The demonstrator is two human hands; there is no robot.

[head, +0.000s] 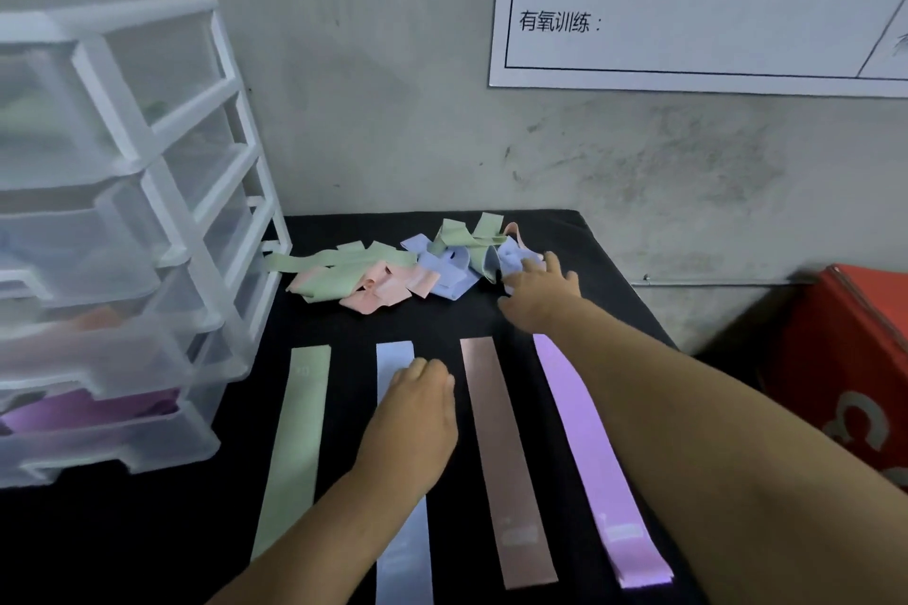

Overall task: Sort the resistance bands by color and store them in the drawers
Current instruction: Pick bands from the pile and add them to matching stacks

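Note:
Flat on the black table lie a green band (295,447), a blue band (398,550), a pink band (501,462) and a purple band (589,457), side by side. My left hand (412,418) rests palm down on the blue band, fingers together. A tangled pile of green, pink and blue bands (393,270) sits at the back of the table. My right hand (538,295) reaches to the pile's right end, fingers spread over a blue band there; whether it grips anything is hidden. The white drawer unit (147,221) stands at the left.
The drawer unit's translucent drawers are closed; purple shows in the lowest drawer (93,413) and something orange-pink in the one above. A wall with a white printed chart (697,0) is behind the table. A red box (845,359) stands off the table's right edge.

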